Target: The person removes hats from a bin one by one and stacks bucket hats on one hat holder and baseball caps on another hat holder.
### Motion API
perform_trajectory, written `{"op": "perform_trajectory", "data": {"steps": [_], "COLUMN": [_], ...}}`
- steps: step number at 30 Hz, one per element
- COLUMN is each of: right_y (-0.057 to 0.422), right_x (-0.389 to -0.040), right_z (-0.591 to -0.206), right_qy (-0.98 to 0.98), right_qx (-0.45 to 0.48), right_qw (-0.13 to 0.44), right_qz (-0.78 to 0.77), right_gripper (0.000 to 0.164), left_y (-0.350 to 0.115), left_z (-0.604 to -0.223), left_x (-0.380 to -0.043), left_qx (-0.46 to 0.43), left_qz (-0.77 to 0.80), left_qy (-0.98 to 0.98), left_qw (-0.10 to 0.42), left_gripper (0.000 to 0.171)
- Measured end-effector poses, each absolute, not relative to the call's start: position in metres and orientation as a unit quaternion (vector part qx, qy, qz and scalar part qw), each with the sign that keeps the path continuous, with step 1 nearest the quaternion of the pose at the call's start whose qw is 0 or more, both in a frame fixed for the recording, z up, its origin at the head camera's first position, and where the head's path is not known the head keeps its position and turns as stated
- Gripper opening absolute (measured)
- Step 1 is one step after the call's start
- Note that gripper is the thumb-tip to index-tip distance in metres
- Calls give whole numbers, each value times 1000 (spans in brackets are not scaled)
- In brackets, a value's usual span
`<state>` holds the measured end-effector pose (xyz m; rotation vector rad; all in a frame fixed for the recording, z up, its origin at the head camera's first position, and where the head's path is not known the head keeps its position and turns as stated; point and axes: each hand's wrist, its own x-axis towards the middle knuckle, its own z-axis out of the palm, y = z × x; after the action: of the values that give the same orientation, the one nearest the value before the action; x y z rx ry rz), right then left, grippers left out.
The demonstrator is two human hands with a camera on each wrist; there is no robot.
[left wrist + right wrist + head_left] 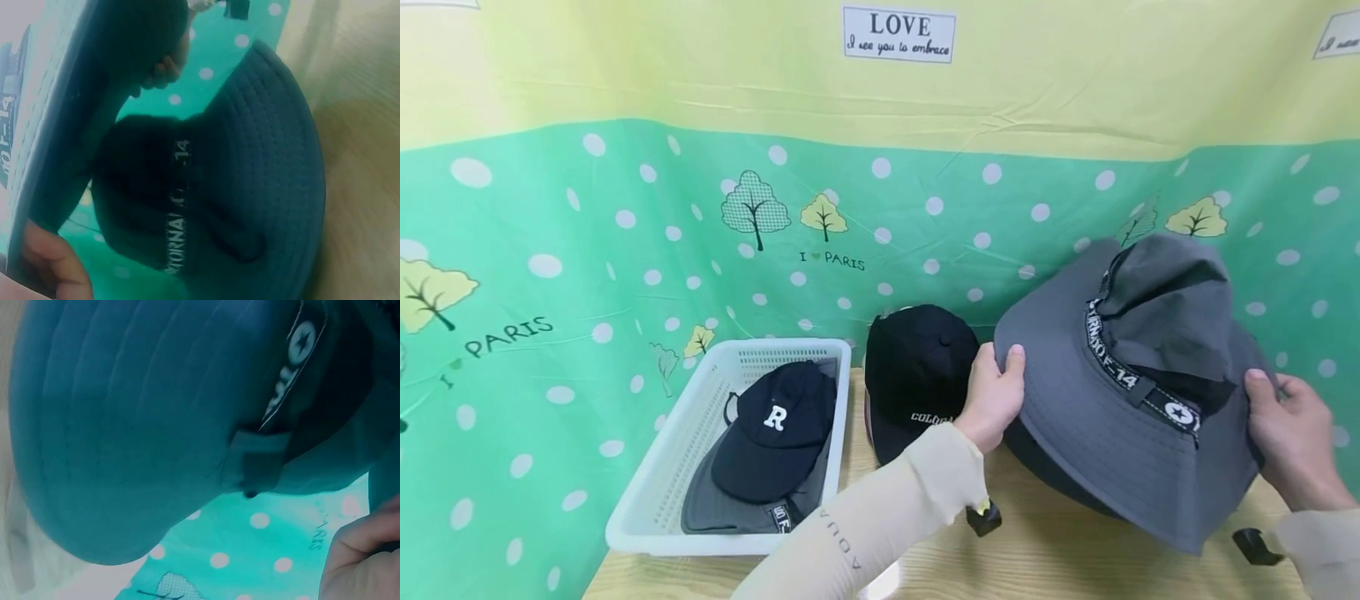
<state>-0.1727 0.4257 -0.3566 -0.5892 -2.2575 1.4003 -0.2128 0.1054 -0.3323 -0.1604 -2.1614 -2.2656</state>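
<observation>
A grey bucket hat [1052, 358] with a lettered black band is held up between both hands, its crown tilted away to the upper right. My left hand [996, 392] pinches the brim's left edge with the thumb on top. On the opposite edge, my right hand [1296, 433] grips the brim. Below it a second dark bucket hat [269, 156] with a lettered band lies on the table, mostly covered in the head view. A hat brim and a star-marked band [302, 342] fill much of the right wrist view.
A black cap [917, 367] sits just left of the held hat, against the green curtain [925, 217]. Further left stands a white plastic basket [643, 500] containing a navy cap [767, 454] with a white R, atop a grey hat [715, 504]. The wooden table [1022, 558] runs beneath.
</observation>
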Motion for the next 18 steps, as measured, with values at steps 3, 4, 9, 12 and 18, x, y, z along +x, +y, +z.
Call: {"op": "perform_trajectory", "data": {"steps": [3, 4, 9, 12, 18], "right_y": [431, 433, 440, 442, 444], "right_x": [-178, -181, -185, -186, -196], "right_z": [-361, -362, -369, -374, -381], "right_qy": [-819, -818, -817, -813, -810], "right_qx": [-236, -243, -239, -222, -226], "right_qw": [198, 194, 164, 152, 146], "right_qz": [484, 485, 498, 517, 522], "right_gripper": [28, 29, 36, 36, 40], "left_y": [117, 121, 135, 139, 149], "left_z": [-340, -343, -359, -366, -377], "left_x": [-221, -224, -235, -238, -242], "left_qx": [-42, -35, 8, 27, 65], "left_qz": [-723, -721, -696, -688, -655], "left_qy": [-689, -692, -716, -723, -752], "left_qw": [18, 24, 53, 62, 50], "left_gripper": [18, 17, 15, 19, 33]}}
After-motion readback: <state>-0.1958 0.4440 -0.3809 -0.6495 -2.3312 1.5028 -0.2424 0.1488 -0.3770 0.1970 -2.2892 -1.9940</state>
